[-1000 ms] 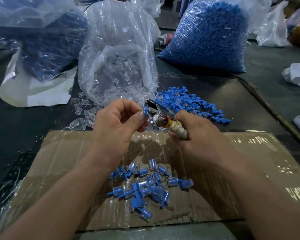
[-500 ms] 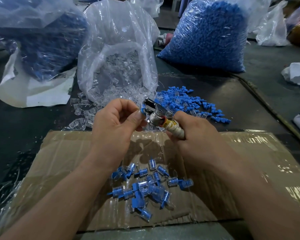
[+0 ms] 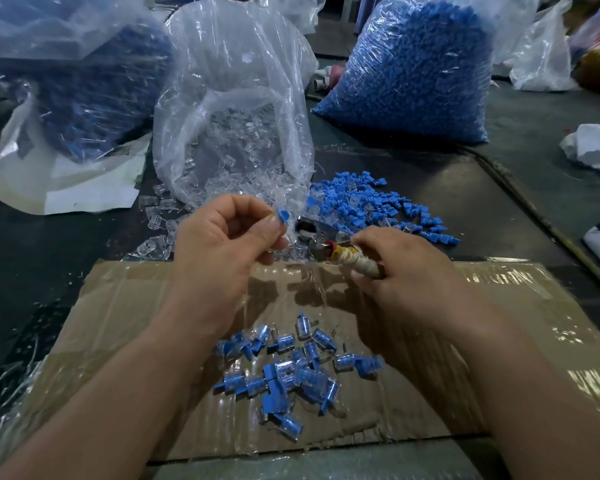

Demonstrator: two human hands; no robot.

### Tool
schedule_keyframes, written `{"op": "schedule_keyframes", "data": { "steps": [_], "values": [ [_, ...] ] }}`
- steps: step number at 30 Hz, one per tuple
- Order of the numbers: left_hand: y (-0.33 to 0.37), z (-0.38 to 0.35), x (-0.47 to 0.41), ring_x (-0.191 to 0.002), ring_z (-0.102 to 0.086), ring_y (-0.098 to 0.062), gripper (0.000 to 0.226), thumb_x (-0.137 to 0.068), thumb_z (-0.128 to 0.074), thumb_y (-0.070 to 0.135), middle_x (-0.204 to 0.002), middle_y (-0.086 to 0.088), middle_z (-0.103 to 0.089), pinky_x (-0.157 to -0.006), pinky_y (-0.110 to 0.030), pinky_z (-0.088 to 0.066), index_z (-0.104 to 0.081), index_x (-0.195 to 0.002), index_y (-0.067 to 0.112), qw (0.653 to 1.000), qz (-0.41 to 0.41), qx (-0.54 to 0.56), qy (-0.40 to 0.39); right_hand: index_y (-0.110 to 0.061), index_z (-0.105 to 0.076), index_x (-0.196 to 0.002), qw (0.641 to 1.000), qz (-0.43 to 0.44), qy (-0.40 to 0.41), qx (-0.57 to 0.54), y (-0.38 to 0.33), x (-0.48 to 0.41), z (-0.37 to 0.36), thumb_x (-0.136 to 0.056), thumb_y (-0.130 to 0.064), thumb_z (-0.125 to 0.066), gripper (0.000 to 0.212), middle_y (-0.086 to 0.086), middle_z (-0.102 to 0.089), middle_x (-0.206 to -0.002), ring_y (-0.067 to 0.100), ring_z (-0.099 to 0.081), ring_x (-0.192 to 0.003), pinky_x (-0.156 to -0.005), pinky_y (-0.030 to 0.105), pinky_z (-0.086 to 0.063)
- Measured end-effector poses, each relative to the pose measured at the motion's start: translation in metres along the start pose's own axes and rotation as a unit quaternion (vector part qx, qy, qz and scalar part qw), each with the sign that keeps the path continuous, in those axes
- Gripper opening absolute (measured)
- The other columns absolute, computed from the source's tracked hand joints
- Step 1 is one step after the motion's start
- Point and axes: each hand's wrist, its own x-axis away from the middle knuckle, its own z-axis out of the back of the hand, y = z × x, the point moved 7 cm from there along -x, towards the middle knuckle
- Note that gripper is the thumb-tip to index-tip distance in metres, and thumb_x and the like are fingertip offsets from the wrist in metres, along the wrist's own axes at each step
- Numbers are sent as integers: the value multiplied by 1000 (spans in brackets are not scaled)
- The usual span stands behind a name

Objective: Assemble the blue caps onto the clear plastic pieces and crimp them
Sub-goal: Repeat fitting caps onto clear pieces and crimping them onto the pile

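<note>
**A blue cap pinched beside the crimping tool**

We see the left hand (image 3: 222,244) raised above the far edge of the cardboard sheet (image 3: 118,306). It pinches one blue cap (image 3: 284,216) between the thumb and the first finger, and the other fingers are curled into the palm. The cap is small, of a matte bright blue, with a rounded top. Only this blue end shows above the thumb. Whether a clear piece already sits under it we cannot tell, because the fingers and the clear bag behind hide that part. The blue end points up and a little to the right, so the long axis stands steep, slightly tilted.

The right hand (image 3: 406,268) grips the crimping tool (image 3: 347,259), with the fingers closed around a handle wrapped in pale tape. The tool lies with its long axis from lower right to upper left, and its metal head points toward the left hand. The head is near the cap but does not touch it.

On the cardboard, close to us, lies a heap of finished pieces (image 3: 291,368), clear bodies with blue caps, pointing in all directions. Beyond the hands, loose blue caps (image 3: 368,206) are spread on the dark table (image 3: 499,185), beside the open bag of clear pieces (image 3: 232,133). A full bag of blue caps (image 3: 413,64) stands further back.
</note>
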Motion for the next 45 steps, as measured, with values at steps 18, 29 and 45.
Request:
{"op": "schedule_keyframes", "data": {
  "steps": [18,29,45],
  "values": [
    [-6,-37,20,-46,-53,-3,20,-65,-71,32,-55,3,-63,-44,-11,-42,-71,-73,14,957,87,-58,-272,-32,-47,-124,994,-13,-104,41,11,-1,-11,-58,-61,-71,76,-13,-45,-106,7,-43,-98,-82,27,-37],
    [-14,21,-15,-68,-50,-1,19,-77,-73,22,-74,15,-54,-60,-19,-39,-66,-95,24,906,-24,-419,60,-34,-48,-127,994,-10,-109,20,12,0,-6,-64,-63,-65,71,-17,-43,-100,4,-42,-96,-80,26,-37],
    [-8,-4,-2,-68,-51,3,16,-85,-56,32,-74,16,-53,-60,-13,-31,-45,-74,35,913,-46,-405,-29,-31,-61,-77,967,-105,202,-114,48,0,37,-83,-30,-66,7,-18,-58,-74,-5,-51,-70,-66,18,-38]
  ]
}}
